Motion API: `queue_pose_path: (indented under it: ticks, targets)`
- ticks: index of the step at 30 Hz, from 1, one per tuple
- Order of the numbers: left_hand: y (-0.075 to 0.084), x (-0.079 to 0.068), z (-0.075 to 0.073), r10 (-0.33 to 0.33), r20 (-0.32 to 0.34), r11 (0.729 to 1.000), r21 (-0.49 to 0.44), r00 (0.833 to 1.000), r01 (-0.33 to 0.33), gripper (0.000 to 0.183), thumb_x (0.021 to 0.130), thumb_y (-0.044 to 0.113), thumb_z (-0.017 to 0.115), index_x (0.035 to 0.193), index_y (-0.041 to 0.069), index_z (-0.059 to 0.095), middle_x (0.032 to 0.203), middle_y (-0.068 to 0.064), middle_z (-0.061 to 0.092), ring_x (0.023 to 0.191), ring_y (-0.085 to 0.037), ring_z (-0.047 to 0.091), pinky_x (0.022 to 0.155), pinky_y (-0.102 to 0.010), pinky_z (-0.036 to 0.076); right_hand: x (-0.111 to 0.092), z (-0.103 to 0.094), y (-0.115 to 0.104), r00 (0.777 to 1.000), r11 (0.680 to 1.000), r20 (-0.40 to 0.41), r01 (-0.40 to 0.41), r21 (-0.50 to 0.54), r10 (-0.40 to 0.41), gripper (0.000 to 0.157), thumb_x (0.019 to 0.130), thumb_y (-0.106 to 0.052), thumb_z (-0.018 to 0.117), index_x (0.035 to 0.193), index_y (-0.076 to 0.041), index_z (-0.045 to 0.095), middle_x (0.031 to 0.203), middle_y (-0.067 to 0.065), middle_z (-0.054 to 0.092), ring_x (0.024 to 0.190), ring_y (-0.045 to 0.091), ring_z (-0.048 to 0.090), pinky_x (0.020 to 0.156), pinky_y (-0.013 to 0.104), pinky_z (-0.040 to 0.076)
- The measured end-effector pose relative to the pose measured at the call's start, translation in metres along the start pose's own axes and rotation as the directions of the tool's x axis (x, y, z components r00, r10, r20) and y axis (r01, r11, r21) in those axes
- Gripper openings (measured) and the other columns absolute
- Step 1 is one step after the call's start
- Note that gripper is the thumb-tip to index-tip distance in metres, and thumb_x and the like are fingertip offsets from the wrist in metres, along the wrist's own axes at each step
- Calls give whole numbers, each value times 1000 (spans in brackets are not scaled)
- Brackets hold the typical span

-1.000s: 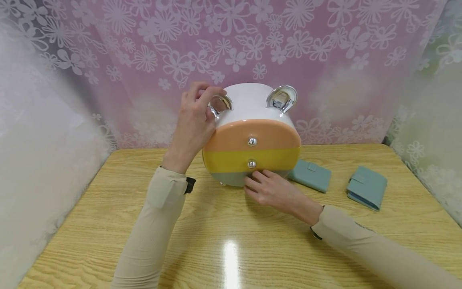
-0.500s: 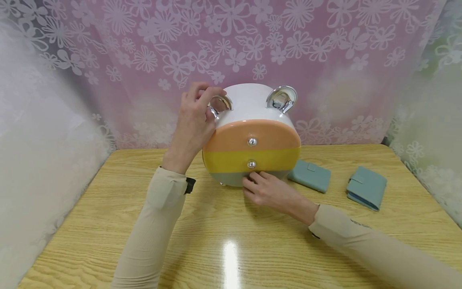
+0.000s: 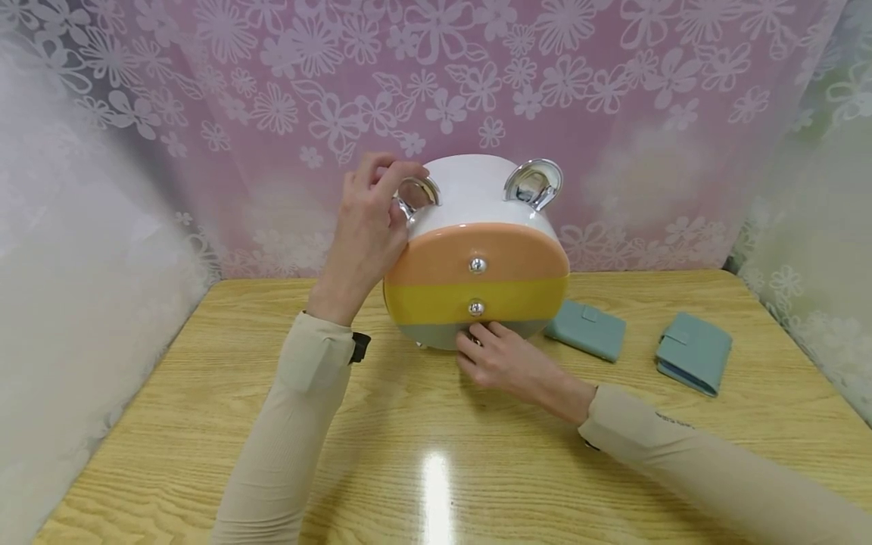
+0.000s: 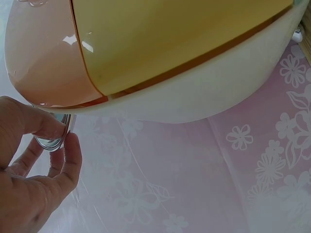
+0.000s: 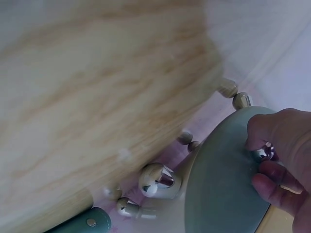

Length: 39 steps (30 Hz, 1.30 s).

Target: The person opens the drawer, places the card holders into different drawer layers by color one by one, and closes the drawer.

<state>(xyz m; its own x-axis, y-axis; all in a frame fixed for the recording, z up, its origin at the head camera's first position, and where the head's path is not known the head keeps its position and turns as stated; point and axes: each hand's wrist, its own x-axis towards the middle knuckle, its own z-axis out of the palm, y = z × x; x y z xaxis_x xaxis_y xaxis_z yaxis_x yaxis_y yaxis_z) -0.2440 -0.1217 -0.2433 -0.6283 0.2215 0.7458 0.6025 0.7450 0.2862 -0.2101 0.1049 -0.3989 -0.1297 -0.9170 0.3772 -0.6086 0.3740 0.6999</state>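
Observation:
A round-sided white drawer cabinet [image 3: 470, 182] with two chrome ears stands on the table, its orange, yellow and grey-green drawer fronts facing me. My left hand [image 3: 364, 227] pinches the left chrome ear [image 4: 51, 144] between thumb and fingers. Down at the bottom drawer [image 5: 218, 179], my right hand [image 3: 507, 365] holds the small chrome knob [image 5: 264, 152] with curled thumb and fingers, partly hiding it. The upper knob [image 3: 478, 266] and middle knob [image 3: 476, 308] are untouched. All three drawer fronts look flush with the body.
Right of the cabinet lie two blue-green wallets on the wooden table [image 3: 381, 469]: a long one [image 3: 587, 331] close beside the cabinet and a squarer one [image 3: 693, 353] farther right. A pink flowered curtain [image 3: 272, 113] hangs behind the table.
My right hand has shifted slightly left, its fingers settling around the bottom knob. The left hand keeps its hold on the ear, and the cabinet stays in place.

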Motion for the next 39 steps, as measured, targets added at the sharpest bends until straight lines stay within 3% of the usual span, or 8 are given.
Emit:
queue_pose_path:
  ticks: [22, 32, 35, 39]
  targets:
    - [1, 0, 1, 2, -7, 1000, -5, 1000, -2, 45, 89, -13, 49, 120, 13, 68, 123, -13, 57, 113, -32, 54, 97, -42, 39, 0, -4, -2, 1000, 1000, -14, -5, -27, 5, 46, 109, 1, 25, 89, -10, 65, 99, 7, 60, 84, 21, 57, 72, 31, 50]
    - [0, 0, 1, 8, -13, 1000, -5, 1000, -8, 44, 89, -12, 49, 120, 13, 68, 122, -14, 57, 113, -32, 54, 98, -43, 38, 3, -8, -3, 999, 1000, 52, -2, -10, 2, 9, 97, -8, 61, 95, -10, 69, 105, 7, 62, 93, 21, 58, 73, 23, 54]
    - [0, 0, 1, 3, -10, 1000, -4, 1000, -3, 44, 89, -13, 49, 120, 13, 68, 123, -14, 57, 114, -33, 53, 98, -42, 39, 4, -8, -5, 998, 1000, 62, -5, -27, 7, 14, 98, -5, 58, 95, -10, 71, 105, 7, 62, 93, 22, 57, 74, 21, 54]
    - [0, 0, 1, 2, -9, 1000, -2, 1000, -2, 44, 89, -13, 49, 120, 13, 68, 123, -14, 56, 114, -33, 53, 97, -42, 39, 5, -8, -8, 998, 998, 56, -12, -63, 15, 40, 106, 4, 37, 96, -10, 74, 104, 8, 62, 92, 24, 56, 68, 21, 53]
